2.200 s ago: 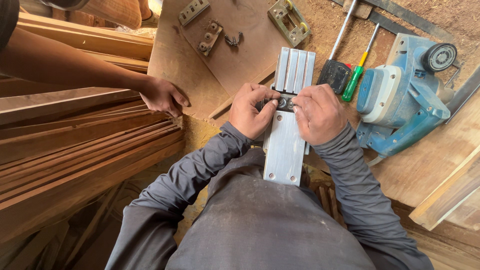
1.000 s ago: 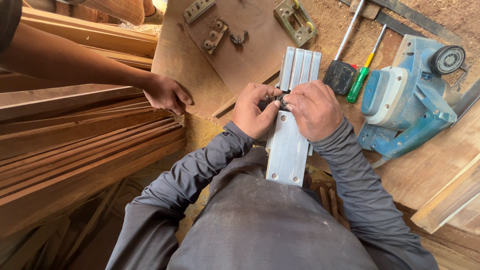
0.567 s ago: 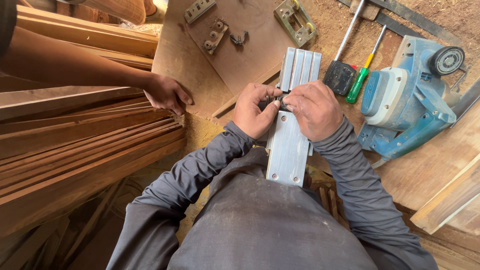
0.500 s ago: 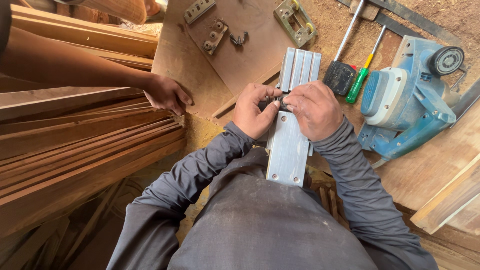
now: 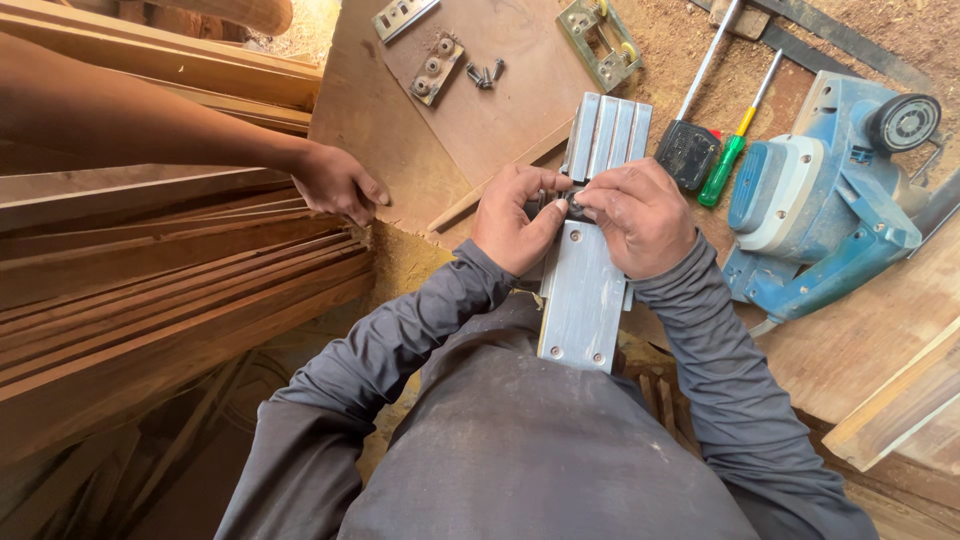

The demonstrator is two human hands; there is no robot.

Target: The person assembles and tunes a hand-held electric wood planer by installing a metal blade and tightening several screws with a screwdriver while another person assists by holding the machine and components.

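Bench [image 5: 470, 130] edge runs just under the hands; an electric planer [image 5: 830, 215] crowds the right. Left hand [image 5: 515, 220] and right hand [image 5: 640, 215] pinch a small dark part [image 5: 560, 205] atop the grey metal plate [image 5: 585, 290], fingers closed on it.

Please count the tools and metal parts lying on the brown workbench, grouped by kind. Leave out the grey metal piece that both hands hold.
Electric planer, blue: 1
Screwdriver: 2 (green handle, black handle)
Metal bracket plate: 3 (top left, with round bosses, brass-coloured)
Cluster of loose screws: 1, too small to count singly
Total: 7
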